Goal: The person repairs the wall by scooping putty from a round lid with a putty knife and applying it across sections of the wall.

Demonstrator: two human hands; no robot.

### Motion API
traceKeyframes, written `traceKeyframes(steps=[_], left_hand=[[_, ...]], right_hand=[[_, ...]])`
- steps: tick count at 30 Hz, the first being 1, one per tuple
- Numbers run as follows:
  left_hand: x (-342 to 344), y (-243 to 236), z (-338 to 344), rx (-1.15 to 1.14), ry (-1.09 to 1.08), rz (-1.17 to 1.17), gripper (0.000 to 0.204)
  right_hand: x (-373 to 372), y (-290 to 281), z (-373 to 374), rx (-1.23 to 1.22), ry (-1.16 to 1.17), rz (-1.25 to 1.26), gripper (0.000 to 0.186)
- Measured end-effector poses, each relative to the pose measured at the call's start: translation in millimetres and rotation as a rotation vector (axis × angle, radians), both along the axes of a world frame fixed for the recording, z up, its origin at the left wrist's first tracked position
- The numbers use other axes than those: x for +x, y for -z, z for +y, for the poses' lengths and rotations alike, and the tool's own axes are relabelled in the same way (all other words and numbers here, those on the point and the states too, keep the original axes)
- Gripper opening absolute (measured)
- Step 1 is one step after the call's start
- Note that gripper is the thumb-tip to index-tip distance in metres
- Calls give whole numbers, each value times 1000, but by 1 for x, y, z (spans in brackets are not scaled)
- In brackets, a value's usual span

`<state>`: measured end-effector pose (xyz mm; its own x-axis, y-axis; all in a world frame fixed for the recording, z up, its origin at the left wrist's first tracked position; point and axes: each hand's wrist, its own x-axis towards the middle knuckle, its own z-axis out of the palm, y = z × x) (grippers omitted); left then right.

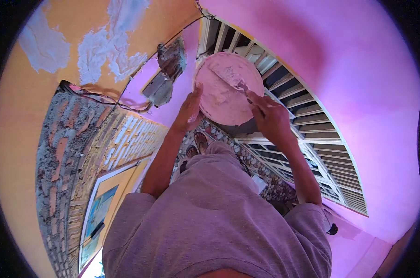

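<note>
A wide, round, pale tray-like disc (221,109) is held out in front of me, its top smeared with whitish paste (231,73). At its left rim my left hand (190,107) is closed, with the fingers partly hidden beneath it. My right hand (271,116) grips the handle of a putty knife (241,86) over the disc's right side. The blade lies in the paste, pointing up and left; paste coats much of it, so its full outline is hard to make out.
Left is an orange wall with white patches (105,51), exposed brick (61,139) and loose cables (108,99). A broken hole (170,58) marks the pink wall ahead. Slatted window louvres (307,106) run along the right. My feet (200,142) stand on a pebble-patterned floor (219,133).
</note>
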<state>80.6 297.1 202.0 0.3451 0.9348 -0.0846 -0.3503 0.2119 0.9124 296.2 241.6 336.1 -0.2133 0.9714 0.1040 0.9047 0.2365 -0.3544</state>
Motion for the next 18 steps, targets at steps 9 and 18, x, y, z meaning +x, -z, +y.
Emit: traceKeyframes(steps=[9,18], left_hand=[[-19,-42,-4,-241,-69,-324,68],[-5,-40,-7,-229,-77,-326,70]], right_hand=[[46,-30,-9,-111,43,72,36],[27,-24,-8,265,-82,-401,37]])
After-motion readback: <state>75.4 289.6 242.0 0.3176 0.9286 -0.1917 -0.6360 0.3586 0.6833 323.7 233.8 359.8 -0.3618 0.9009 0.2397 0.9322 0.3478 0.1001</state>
